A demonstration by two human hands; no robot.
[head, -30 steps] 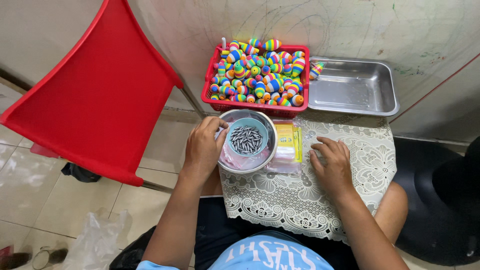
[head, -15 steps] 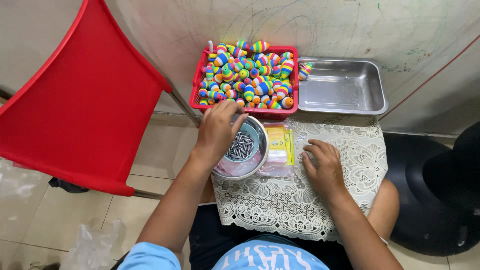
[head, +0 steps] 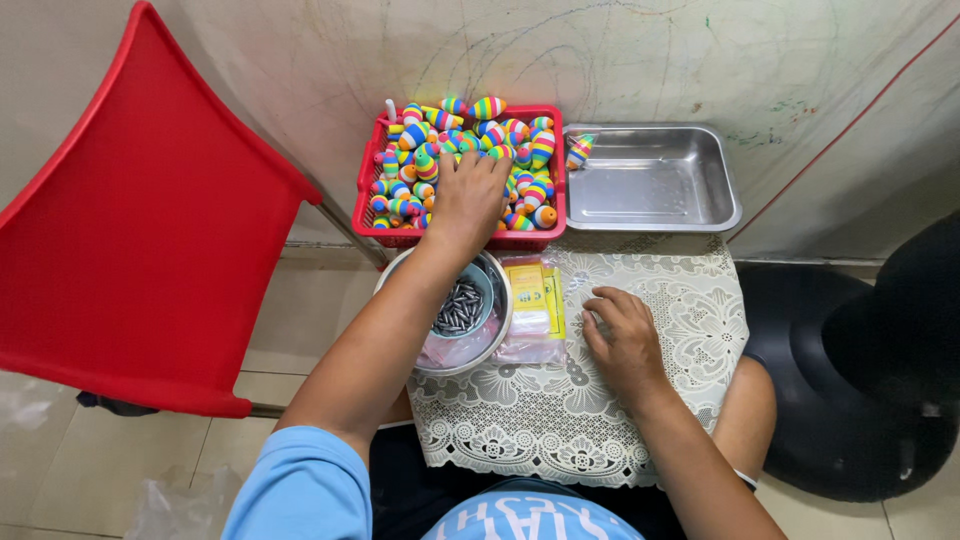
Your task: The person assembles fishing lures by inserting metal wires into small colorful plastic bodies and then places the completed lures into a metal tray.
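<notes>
dozens of rainbow-striped floats (head: 520,135) fill the red basket (head: 458,238), where your left hand (head: 466,196) rests with fingers spread among them; whether it grips one is hidden. your right hand (head: 622,335) lies loosely curled on the lace cloth (head: 690,300). small dark weights (head: 458,306) fill the steel bowl (head: 495,335); one float (head: 578,151) sits in the steel tray (head: 650,180).

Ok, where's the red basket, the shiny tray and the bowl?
red basket (head: 545,241), head view, front rim.
shiny tray (head: 650,190), head view, bare bottom.
bowl (head: 497,330), head view, right rim.

Small egg-shaped foam floats with rainbow stripes (head: 520,135) are lying heaped in a red plastic mesh basket (head: 462,238), standing against the wall
</notes>
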